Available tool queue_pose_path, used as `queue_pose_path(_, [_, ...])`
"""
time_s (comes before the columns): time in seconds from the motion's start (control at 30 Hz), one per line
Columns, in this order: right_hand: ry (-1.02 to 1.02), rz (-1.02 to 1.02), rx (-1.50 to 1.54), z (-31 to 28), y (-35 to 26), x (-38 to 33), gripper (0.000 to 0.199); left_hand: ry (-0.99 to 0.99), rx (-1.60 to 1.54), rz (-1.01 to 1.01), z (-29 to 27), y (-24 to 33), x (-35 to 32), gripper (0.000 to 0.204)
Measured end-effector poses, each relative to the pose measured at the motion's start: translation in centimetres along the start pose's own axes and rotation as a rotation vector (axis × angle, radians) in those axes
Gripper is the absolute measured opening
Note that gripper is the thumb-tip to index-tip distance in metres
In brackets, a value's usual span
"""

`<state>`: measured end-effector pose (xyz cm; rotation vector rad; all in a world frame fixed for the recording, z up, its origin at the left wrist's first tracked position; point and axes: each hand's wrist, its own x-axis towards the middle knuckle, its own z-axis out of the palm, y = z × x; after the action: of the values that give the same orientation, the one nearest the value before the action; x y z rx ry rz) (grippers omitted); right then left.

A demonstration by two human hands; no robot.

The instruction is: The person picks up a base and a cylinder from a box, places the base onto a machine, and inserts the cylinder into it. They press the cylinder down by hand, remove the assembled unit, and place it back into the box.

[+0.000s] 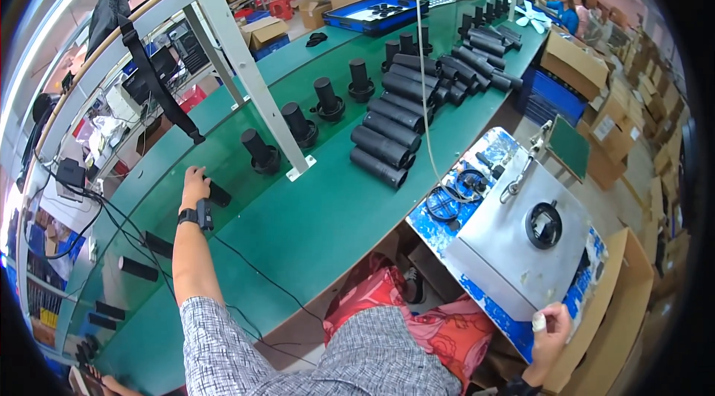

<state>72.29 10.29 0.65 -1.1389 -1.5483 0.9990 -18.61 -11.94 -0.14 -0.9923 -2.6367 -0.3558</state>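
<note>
My left hand (196, 184) reaches over the green belt, a dark watch-like device on its wrist. Its fingers look loosely stretched, with nothing visible in them. A short black tube (218, 193) lies right beside that hand; whether they touch I cannot tell. My right hand (551, 327) is at the lower right, next to the front corner of a metal-topped fixture (499, 247). Its fingers curl in toward the thumb, and a white patch covers the thumb tip. Anything inside that curl is hidden. A black ring-shaped part (544, 225) sits on the fixture's plate.
Black tubes (383, 144) lie piled on the green bench. Upright black tubes on round bases (325, 97) line the belt. A white post (253, 61) rises from the bench edge. Cables (261, 269) trail nearby. A cardboard box (618, 314) stands right of the fixture. Other people work farther back.
</note>
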Motion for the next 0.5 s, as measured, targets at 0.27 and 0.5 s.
queue_pose_path(0.27, [-0.267, 0.070, -0.121, 2.0, -6.7, 1.3, 0.012, 0.175, -0.068, 0.359, -1.9, 15.5, -5.1, 0.065])
queue_pose_path(0.5, [-0.250, -0.422, -0.337, 9.2, -10.3, 5.1, 0.050, -0.013, -0.744, 1.310, -16.6, 49.1, -21.5, 0.060])
